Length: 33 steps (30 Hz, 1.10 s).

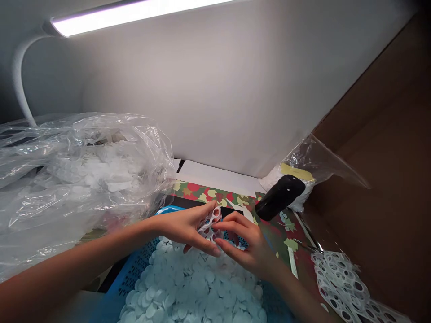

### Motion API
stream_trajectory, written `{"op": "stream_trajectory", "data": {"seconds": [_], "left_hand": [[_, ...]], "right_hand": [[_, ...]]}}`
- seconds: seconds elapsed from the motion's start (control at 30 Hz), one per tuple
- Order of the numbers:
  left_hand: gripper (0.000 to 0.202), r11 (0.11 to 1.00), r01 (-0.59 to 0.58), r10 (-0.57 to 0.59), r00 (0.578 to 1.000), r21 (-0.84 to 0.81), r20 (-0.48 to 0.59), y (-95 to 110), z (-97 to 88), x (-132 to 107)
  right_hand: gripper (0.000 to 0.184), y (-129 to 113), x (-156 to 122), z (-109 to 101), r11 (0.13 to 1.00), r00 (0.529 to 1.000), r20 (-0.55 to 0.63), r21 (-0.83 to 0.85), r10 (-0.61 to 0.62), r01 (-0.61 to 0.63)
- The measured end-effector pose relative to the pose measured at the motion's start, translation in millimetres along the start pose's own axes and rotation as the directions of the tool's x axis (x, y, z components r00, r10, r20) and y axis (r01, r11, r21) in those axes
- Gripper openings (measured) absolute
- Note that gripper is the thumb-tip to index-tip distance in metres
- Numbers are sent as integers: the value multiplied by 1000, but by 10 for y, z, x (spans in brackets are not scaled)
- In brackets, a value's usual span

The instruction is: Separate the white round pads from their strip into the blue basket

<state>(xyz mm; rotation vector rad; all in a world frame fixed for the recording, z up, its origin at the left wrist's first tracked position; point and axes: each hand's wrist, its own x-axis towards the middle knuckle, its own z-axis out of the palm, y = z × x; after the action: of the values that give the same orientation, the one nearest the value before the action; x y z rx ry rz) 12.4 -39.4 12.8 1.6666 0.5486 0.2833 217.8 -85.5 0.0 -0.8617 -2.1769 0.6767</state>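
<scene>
My left hand grips a small white sheet with round holes between thumb and fingers, above the middle of the basket. From the right, my right hand reaches to the same sheet, its thumb and fingertips closed at the sheet's edge. Below both hands, a blue plastic basket holds a heap of thin white discs. Part of the holed sheet is hidden behind my fingers.
A big clear plastic bag of white pieces bulges at left. Right of my hands lie a black rounded object, a bag with a yellow label and a pile of holed white sheets. A lamp glows overhead.
</scene>
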Motion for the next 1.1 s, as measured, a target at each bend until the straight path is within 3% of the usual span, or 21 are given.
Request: {"op": "stream_trajectory", "data": {"seconds": [0.23,0.33,0.43,0.47,0.6,0.77,0.93,1.1], "left_hand": [[37,997,-41,42,999,65,-19,29,3,-20],[38,995,-52,57,997,86,-58,14,-12,-16],[41,997,-42,48,995,68,-85,10,-24,-14],[40,998,-40,45,995,57,-90,12,-27,-15],[41,997,-56,60,994,46,-89,18,-34,-24],[43,998,-32,37,996,59,-76,2,-48,-28],[58,999,13,-12,999,31,-31,-27,-39,-29],[33,998,-54,52,998,42,28,-30,-9,-27]], "right_hand": [[31,-31,-7,5,998,998,45,49,-48,46],[24,-45,0,-1,998,998,-45,54,-33,36],[3,-56,-7,-9,997,980,-184,57,70,-61],[10,-59,-11,-11,994,976,-192,43,104,-97],[24,-58,-11,5,989,989,-54,-45,138,-141],[17,-56,18,22,990,989,44,0,143,-143],[11,-70,23,-2,987,981,144,75,133,-144],[10,-88,30,-34,980,959,249,107,136,-166]]}}
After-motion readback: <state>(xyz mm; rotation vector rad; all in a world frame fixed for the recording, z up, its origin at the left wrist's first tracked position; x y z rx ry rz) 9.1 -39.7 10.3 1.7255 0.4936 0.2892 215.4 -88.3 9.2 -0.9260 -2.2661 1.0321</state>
